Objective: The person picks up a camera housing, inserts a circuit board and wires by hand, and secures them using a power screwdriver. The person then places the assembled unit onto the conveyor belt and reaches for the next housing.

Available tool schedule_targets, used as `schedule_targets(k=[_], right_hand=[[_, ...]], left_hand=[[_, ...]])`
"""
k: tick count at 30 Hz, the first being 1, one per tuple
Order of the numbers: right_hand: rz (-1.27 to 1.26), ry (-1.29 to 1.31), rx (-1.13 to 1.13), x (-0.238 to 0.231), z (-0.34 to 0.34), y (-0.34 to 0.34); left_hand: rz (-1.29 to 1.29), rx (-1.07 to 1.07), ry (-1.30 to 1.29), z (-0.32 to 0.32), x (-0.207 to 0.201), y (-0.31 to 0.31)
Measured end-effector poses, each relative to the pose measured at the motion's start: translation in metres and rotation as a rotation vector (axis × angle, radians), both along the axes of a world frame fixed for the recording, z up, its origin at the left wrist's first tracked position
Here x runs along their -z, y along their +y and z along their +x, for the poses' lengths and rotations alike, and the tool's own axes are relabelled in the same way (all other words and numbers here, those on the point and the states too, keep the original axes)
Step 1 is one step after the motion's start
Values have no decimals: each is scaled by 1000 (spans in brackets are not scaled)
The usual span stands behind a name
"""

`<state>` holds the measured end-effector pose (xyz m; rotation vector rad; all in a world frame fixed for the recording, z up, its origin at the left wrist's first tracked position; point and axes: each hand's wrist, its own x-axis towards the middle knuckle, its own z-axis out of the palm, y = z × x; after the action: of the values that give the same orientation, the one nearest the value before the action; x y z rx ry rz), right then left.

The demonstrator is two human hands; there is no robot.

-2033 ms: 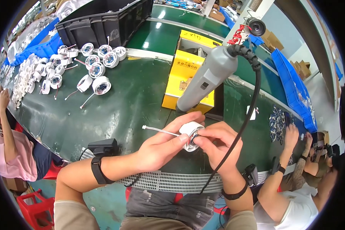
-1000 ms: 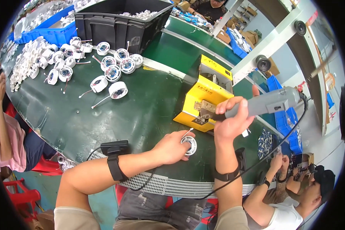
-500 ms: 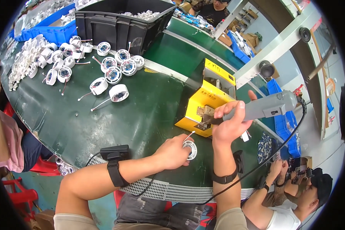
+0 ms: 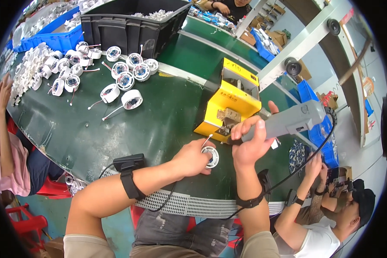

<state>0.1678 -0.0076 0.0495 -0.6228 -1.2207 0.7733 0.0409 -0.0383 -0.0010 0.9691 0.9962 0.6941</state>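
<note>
My left hand (image 4: 193,158) is closed around a white ring-shaped housing (image 4: 212,157), held at the table close in front of me. A short wire with a small white plug sticks up beside my fingers. My right hand (image 4: 250,139) grips a grey electric screwdriver (image 4: 290,121), tilted, its black cable running off the rear end. The driver's tip is hidden behind my fingers and lies near the yellow screw feeder (image 4: 215,116). Farther left on the green table, several white round housings (image 4: 131,99) with blue circuit boards and wires lie in a loose group.
A black bin (image 4: 129,32) and a blue crate (image 4: 51,41) of white parts stand at the back left. White pieces (image 4: 28,71) are heaped beside them. A metal post (image 4: 290,49) rises behind the feeder. Co-workers sit at the left, the right and across.
My right hand has drawn the electric screwdriver back from the feeder's metal outlet, toward me. My left hand still holds the housing. The view has shifted slightly.
</note>
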Motion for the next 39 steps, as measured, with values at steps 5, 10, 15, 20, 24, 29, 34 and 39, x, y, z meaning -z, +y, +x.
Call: schedule_targets(k=[5, 10, 15, 20, 24, 29, 34, 39], right_hand=[[-97, 52, -37, 10, -2, -26], [-104, 39, -79, 15, -4, -31], [-120, 30, -109, 18, -5, -34], [-101, -12, -116, 26, -6, -33], [-49, -40, -180, 33, 1, -31], [-49, -74, -138, 42, -5, -33], [-91, -143, -284, 46, 2, -32], [53, -410, 144, 17, 87, -13]], left_hand=[[-9, 3, -28, 3, 3, 3], [10, 3, -1, 3, 5, 1], [4, 7, 1, 2, 3, -1], [14, -2, -2, -2, 0, -2], [34, 7, 10, 3, 0, -2], [27, -21, -133, 3, 14, 0], [146, 85, 9, -7, 6, 0], [913, -191, 993, -70, -40, 25]])
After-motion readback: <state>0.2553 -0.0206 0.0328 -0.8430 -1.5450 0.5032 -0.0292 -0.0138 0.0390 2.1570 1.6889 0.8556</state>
